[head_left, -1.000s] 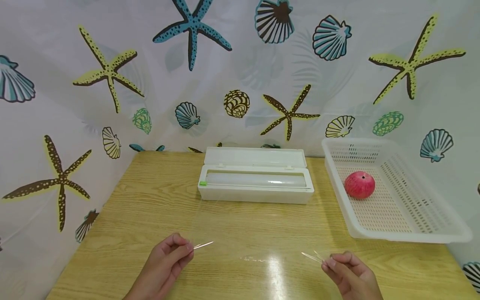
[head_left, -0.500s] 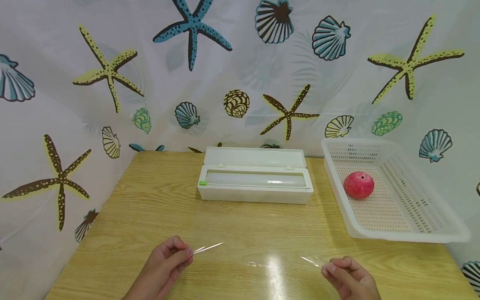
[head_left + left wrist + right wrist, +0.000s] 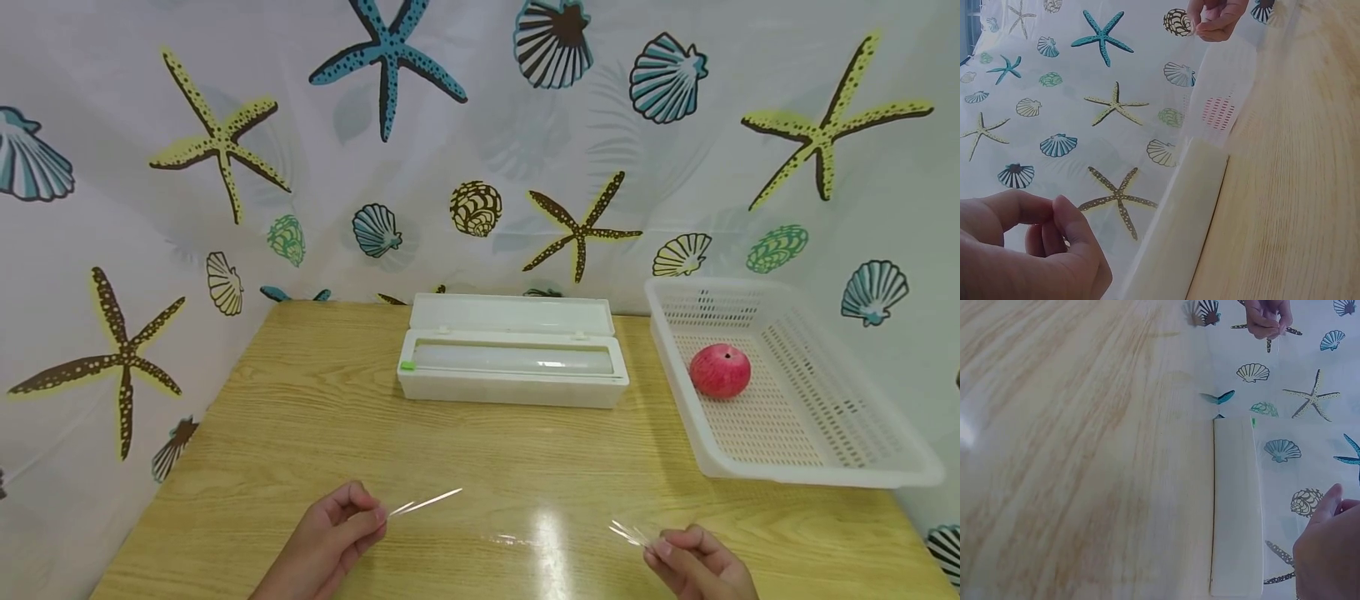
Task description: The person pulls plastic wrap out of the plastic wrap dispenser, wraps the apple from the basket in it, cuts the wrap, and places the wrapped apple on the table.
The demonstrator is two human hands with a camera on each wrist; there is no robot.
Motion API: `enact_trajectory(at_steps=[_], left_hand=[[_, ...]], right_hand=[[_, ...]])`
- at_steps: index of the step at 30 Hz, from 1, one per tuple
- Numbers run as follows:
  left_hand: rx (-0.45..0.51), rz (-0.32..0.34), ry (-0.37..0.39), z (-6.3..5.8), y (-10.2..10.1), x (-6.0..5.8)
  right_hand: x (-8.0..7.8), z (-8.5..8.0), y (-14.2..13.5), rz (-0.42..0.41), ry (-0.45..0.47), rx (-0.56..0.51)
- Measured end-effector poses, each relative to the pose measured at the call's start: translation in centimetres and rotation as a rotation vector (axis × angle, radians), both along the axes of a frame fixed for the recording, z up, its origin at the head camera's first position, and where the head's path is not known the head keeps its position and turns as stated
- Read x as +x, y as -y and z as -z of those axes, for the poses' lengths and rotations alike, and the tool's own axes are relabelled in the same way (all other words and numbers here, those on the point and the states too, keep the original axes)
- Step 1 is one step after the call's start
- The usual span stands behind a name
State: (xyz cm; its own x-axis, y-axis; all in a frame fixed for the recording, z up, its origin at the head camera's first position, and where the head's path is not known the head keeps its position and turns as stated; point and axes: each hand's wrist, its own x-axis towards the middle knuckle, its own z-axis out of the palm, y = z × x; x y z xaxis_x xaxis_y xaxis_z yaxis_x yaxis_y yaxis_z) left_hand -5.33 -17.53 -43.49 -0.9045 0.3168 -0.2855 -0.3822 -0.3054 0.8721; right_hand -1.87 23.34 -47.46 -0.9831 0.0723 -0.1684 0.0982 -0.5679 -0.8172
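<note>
Clear plastic wrap (image 3: 431, 500) stretches between my two hands, showing mainly as bright glints and creases. My left hand (image 3: 326, 537) pinches one corner between thumb and fingers. With thumb and forefinger, my right hand (image 3: 705, 567) pinches the other corner, where short shiny folds stick out. Both hands are held at the near side of the table, apart from each other. Beyond them stands a white wrap dispenser (image 3: 513, 393), its lid raised and the wrap roll (image 3: 480, 358) visible inside. A small green slider (image 3: 407, 365) sits at its left end.
A white perforated basket (image 3: 817, 479) stands on the right of the wooden table (image 3: 300, 400), with a red apple-like fruit (image 3: 720, 372) in it. Behind and beside the table hangs a white cloth (image 3: 435, 167) printed with starfish and shells.
Both hands have come slightly down and nearer, still pinching the wrap. The glinting fold by the left hand looks longer. The dispenser, basket and fruit have stayed put.
</note>
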Motion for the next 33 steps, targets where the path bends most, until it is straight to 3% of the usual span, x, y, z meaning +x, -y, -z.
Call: enact_trajectory(at_steps=[7, 21, 33], left_hand=[[-0.016, 0.014, 0.001, 0.3, 0.1, 0.1], [-0.027, 0.015, 0.046, 0.7, 0.2, 0.3], [-0.03, 0.047, 0.069, 1.0, 0.4, 0.4]], right_hand=[[0.1, 0.4, -0.1, 0.001, 0.002, -0.02], [0.4, 0.7, 0.1, 0.055, 0.161, 0.048], [0.5, 1.1, 0.2, 0.031, 0.099, 0.047]])
